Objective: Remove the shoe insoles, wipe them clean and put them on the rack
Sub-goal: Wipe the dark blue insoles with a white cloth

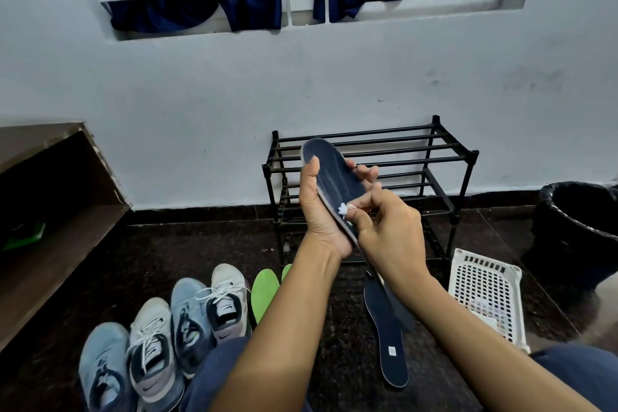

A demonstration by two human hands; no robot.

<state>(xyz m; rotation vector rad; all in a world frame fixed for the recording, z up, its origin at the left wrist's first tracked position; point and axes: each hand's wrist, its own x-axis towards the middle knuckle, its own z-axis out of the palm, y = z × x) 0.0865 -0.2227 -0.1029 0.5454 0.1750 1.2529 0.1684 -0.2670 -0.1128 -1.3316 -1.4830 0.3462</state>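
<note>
Before the rack (444, 157), left hand (317, 211) grips a navy insole (337, 174); right hand (391, 227) pinches tissue (342, 209).

**White wad pressed to a dark insole**

The left hand (317, 211) grips a dark blue insole (337, 174), toe end up. The right hand (391, 231) pinches a small white wad (344, 209) against its lower face. A black rack (434, 157) stands behind them by the wall. On the floor lie another dark insole (388, 338), two green insoles (264, 294), four sneakers (150, 344) in a row, and a white basket (485, 294) near a black bin (578, 227).
</note>
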